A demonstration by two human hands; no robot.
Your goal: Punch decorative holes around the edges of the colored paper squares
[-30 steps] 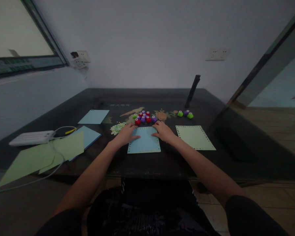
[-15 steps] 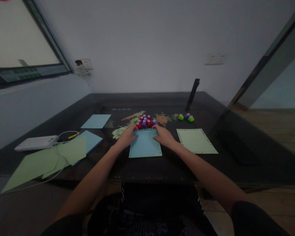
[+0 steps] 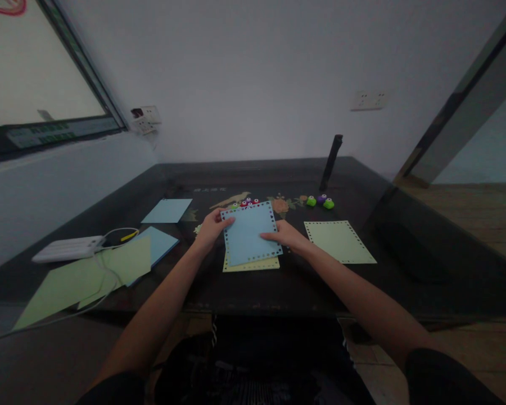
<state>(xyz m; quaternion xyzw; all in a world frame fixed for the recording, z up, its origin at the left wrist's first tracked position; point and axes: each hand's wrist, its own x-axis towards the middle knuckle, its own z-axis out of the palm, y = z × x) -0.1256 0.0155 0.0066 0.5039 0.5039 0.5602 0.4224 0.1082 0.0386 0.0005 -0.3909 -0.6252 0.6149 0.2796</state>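
Between my hands is a blue sheet of paper with small shapes punched along its edges, raised and slightly turned. My left hand pinches its upper left side, thumb on top. My right hand grips its right edge, with the thumb lying across the front. Beneath it on the table lies a pale yellow-green punched sheet, mostly covered. Several small craft punches in red, purple and green sit just behind the blue sheet, partly hidden by it.
To the right lies a pale green punched sheet; behind it are three punches and a black upright stick. On the left are a blue sheet, green sheets, a white power bank and its cable.
Both hands have lifted the blue sheet off the table and tilted it, uncovering the yellow-green sheet below. The raised sheet now hides much of the punch cluster.
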